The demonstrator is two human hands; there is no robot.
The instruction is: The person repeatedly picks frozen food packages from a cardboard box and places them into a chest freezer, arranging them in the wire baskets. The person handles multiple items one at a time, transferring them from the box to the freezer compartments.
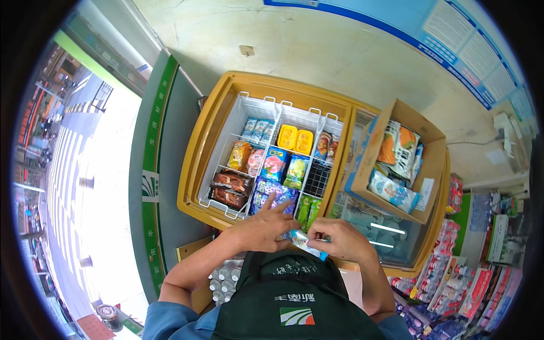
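Observation:
A blue-and-white ice-cream packet (301, 240) is at the freezer's front edge, close to my apron. My right hand (340, 239) has its fingers curled on the packet's right part. My left hand (264, 226) is spread over the near compartments, with its thumb side against or beside the packet's left end. Beyond its fingertips lie purple packs (274, 191), partly covered by the hand. Green packs (308, 210) sit between and beyond both hands. White wire baskets (278, 123) divide the open half of the yellow-rimmed chest freezer (193, 170).
A cardboard box (393, 112) of ice-cream packets stands tilted on the freezer's glass lid (393, 238). Brown packs (229, 189), blue packs (274, 163) and yellow tubs (295, 139) fill other compartments. Left stands a grey-green panel (152, 170); bottled drinks (442, 272) are stacked at right.

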